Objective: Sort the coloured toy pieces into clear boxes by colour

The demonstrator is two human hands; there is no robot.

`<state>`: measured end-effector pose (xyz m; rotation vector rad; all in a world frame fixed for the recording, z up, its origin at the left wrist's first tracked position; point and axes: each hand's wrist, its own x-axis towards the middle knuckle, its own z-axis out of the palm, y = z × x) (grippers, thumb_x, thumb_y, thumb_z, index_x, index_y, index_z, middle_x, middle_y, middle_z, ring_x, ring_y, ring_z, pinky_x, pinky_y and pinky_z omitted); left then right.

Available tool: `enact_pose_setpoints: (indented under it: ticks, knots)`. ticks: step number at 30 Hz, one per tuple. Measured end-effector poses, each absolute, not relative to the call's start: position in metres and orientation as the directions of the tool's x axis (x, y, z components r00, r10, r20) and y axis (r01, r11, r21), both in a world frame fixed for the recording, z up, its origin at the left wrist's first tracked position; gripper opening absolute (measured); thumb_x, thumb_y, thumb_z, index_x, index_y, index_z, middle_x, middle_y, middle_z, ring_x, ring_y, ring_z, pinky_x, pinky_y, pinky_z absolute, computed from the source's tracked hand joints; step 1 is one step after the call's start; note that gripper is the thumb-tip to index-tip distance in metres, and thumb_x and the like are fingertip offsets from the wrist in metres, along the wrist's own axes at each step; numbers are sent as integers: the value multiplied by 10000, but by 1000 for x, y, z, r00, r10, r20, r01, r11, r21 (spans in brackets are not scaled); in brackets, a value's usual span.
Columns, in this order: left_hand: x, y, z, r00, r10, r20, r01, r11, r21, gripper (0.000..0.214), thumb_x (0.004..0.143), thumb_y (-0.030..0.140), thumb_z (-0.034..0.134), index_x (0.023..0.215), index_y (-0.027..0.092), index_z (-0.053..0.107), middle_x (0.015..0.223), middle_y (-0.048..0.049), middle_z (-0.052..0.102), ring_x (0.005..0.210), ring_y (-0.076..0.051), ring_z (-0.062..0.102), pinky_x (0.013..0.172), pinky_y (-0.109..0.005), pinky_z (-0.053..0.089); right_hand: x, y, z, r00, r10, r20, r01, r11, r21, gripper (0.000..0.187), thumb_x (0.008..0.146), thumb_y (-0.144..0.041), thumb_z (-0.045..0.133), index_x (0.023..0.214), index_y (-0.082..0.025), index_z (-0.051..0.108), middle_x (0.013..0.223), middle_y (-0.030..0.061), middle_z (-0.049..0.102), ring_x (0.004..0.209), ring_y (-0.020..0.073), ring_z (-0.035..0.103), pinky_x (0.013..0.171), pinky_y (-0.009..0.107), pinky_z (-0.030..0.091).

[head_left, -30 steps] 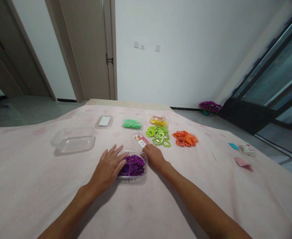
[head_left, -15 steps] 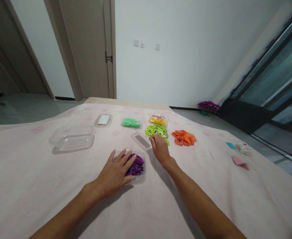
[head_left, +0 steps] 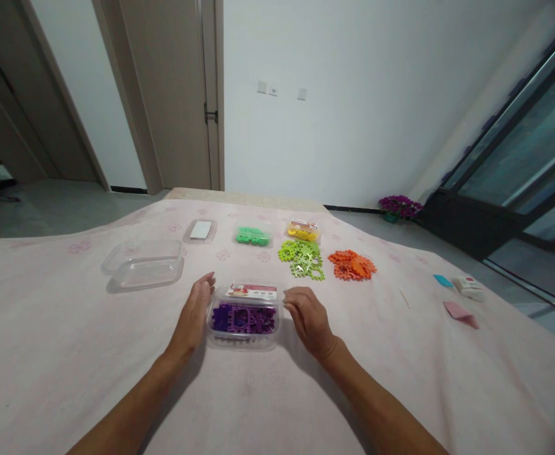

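Purple toy pieces (head_left: 243,318) fill a lidded clear box (head_left: 245,342) that sits on the pink cloth (head_left: 69,354) between the person's two hands. Their left hand (head_left: 192,313) lies open, fingers flat against the box's left end. Their right hand (head_left: 309,318) is loosely curled and grasps nothing, just beside the right end; whether it touches, I cannot tell. Farther off lie lime-green pieces (head_left: 302,258) and orange pieces (head_left: 352,264), with a clear tray (head_left: 142,265) to the left.

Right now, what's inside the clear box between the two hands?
Purple plastic pieces, seen through the clear lid. A red-and-white label on the lid's far edge hides whatever lies beneath it.
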<state>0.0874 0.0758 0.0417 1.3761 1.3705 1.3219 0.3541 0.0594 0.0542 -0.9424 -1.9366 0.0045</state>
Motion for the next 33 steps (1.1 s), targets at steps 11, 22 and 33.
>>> enact_pose_setpoints:
  ticks: [11,22,33]
  knots:
    - [93,77,27,-68,990,122,252,-101,963,525,892,283,509,1403,171,473,1425,-151,534,1294,-256,537,1094,-462,427,350,37,35,-423,542,726,490,811,-320,228,969,-151,451,1136,-241,578,1007,86,624,954,207,603,814,363,561]
    - [96,62,32,-60,947,315,475,-250,844,477,814,136,428,1276,178,540,1249,-111,512,1276,-251,479,1164,-489,346,324,66,37,-208,868,450,728,445,-522,535,926,-189,426,1460,-204,417,1446,141,456,1357,273,397,1160,540,341]
    - [92,78,22,29,968,248,481,-231,846,502,944,311,409,1426,170,426,1400,-158,494,1348,-259,448,1171,-482,305,327,71,20,-275,840,467,593,531,-606,521,950,-149,386,1465,-224,402,1451,129,441,1370,211,404,1187,483,344]
